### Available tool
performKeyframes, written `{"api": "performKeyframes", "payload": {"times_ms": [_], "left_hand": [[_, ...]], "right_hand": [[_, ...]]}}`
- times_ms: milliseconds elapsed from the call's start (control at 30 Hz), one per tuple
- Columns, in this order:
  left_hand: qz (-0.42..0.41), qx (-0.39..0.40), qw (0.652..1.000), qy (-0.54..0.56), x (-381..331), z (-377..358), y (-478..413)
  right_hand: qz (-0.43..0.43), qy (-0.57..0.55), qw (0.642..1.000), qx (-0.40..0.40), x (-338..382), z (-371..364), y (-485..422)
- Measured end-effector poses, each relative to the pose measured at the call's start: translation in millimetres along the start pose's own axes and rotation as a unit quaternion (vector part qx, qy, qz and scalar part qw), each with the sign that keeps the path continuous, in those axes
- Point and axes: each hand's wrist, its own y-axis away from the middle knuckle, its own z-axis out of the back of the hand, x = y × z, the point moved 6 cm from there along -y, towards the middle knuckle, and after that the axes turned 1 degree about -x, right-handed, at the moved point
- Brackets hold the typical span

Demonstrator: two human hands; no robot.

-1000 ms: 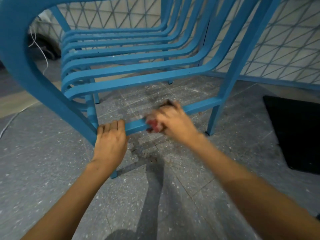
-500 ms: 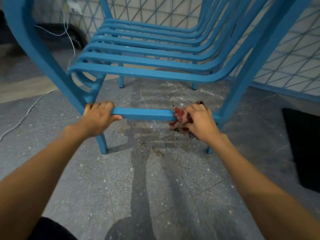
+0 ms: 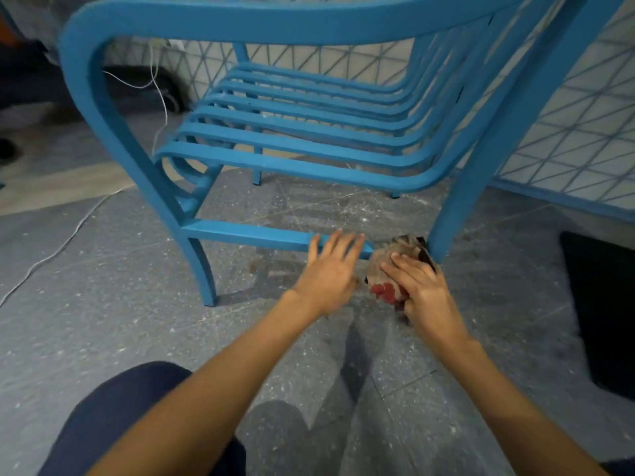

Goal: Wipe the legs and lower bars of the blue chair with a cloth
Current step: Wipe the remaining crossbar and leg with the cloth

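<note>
Speckled grey floor [image 3: 103, 338] carries blue chair [image 3: 275, 159], white cable [image 3: 51, 252], black mat [image 3: 604, 304].

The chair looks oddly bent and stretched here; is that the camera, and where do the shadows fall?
Head view: wide-angle distortion bows the blue chair; shadows fall on the floor under the seat and below the arms; the left hand and cloth look fairly sharp.

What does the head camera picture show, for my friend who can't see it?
A person's right hand presses a red-patterned cloth against the right end of a blue chair's lower bar. Their left hand rests open on that bar, on a speckled grey floor.
</note>
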Motion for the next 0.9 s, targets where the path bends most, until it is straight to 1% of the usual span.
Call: {"api": "performKeyframes", "payload": {"times_ms": [33,100,167,200,233,333,367,400,433,467,500,533,567,600,700,733,833,900], "left_hand": [[-0.007,-0.001,1.0,0.003,-11.4,-6.3,-6.1],[-0.01,-0.011,1.0,0.003,-20.8,-13.6,-14.1],[-0.011,-0.013,1.0,0.026,-23.3,-15.0,-23.4],[-0.012,-0.011,0.999,0.044,-23.3,-14.0,-28.1],[-0.013,-0.009,0.998,0.062,-22.0,-11.9,-33.1],[-0.016,-0.018,0.994,0.104,-16.0,-4.9,-44.6],[-0.011,-0.024,0.993,0.113,-13.8,-4.1,-45.7],[-0.007,-0.028,0.993,0.117,-12.6,-4.1,-45.5],[-0.007,-0.029,0.993,0.116,-11.9,-4.5,-44.8],[-0.007,-0.029,0.993,0.115,-11.5,-4.7,-45.1],[-0.005,-0.024,0.993,0.115,-12.8,-7.0,-46.5],[-0.003,-0.019,0.993,0.115,-12.2,-7.2,-46.9],[-0.001,-0.016,0.993,0.115,-11.6,-6.6,-47.5],[0.002,-0.011,0.993,0.117,-11.6,-7.2,-48.8],[0.016,-0.006,0.993,0.115,-10.7,-9.0,-51.0],[0.018,-0.006,0.993,0.113,-11.0,-9.4,-51.1],[0.023,-0.005,0.994,0.111,-12.2,-10.7,-52.0],[0.027,-0.001,0.994,0.108,-12.2,-11.8,-52.7]], "right_hand": [[-0.029,-0.01,1.0,-0.002,-8.0,4.4,9.2],[-0.138,-0.046,0.989,-0.01,-23.4,18.1,24.5],[-0.221,-0.063,0.972,-0.053,-35.7,31.7,32.6],[-0.23,-0.058,0.968,-0.079,-35.9,38.0,32.0],[-0.22,-0.058,0.969,-0.096,-32.0,42.8,28.0],[-0.144,-0.049,0.981,-0.121,-11.8,52.9,12.5],[-0.148,-0.053,0.975,-0.157,-10.9,57.7,11.5],[-0.193,-0.074,0.954,-0.218,-14.7,65.6,13.3],[-0.258,-0.108,0.915,-0.291,-23.0,73.5,18.2],[-0.313,-0.139,0.869,-0.358,-32.6,79.0,25.0],[-0.345,-0.171,0.832,-0.399,-41.8,81.8,31.3],[-0.353,-0.213,0.811,-0.415,-47.0,83.7,30.8],[-0.347,-0.261,0.802,-0.411,-50.4,86.1,25.1],[-0.334,-0.295,0.804,-0.392,-53.3,88.0,16.1],[-0.28,-0.322,0.849,-0.312,-46.8,92.4,-27.0],[-0.262,-0.325,0.857,-0.301,-43.0,91.8,-39.1],[-0.235,-0.343,0.855,-0.309,-42.3,78.8,-48.3],[-0.264,-0.343,0.856,-0.283,-55.6,51.3,-32.4]]}}
